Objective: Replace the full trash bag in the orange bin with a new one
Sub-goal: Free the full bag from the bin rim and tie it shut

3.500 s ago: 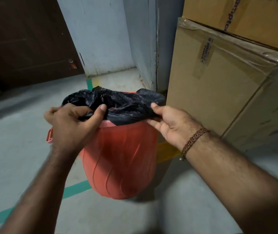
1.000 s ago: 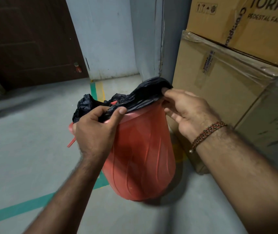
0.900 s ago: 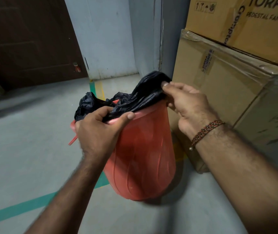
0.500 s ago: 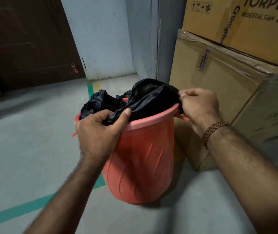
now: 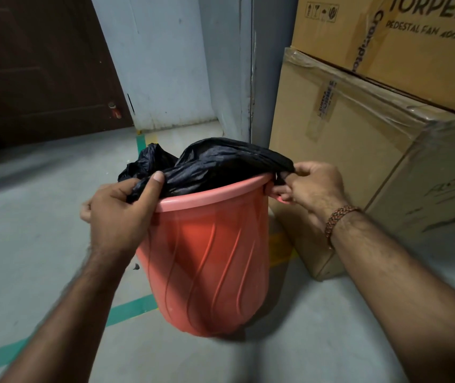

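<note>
A: Where's the bag?
B: The black trash bag (image 5: 220,164) sits in the orange bin (image 5: 207,258) on the floor; left hand (image 5: 118,214) and right hand (image 5: 313,186) each pinch its edge at the rim.
A: Any writing behind?
B: The upper cardboard box (image 5: 414,42) reads "TORPEDO", "PEDESTAL FAN 400mm".
</note>
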Demonstrator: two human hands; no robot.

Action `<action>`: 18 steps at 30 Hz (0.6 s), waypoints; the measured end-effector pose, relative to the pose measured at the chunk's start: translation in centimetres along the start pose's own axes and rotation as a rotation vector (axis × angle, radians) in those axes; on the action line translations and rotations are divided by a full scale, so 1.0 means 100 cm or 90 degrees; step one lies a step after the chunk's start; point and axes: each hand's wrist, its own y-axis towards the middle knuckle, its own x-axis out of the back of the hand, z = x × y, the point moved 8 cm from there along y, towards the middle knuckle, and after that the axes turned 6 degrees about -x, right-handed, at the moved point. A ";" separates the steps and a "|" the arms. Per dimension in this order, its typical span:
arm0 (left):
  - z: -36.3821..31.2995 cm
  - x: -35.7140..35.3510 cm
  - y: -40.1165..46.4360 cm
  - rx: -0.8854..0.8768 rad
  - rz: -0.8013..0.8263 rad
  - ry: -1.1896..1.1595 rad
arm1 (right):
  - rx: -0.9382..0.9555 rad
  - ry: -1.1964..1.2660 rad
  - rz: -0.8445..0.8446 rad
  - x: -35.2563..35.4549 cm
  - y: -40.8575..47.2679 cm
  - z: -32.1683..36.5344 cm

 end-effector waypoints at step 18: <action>0.020 0.008 0.008 0.126 0.012 -0.149 | 0.357 -0.177 0.030 -0.021 -0.021 0.058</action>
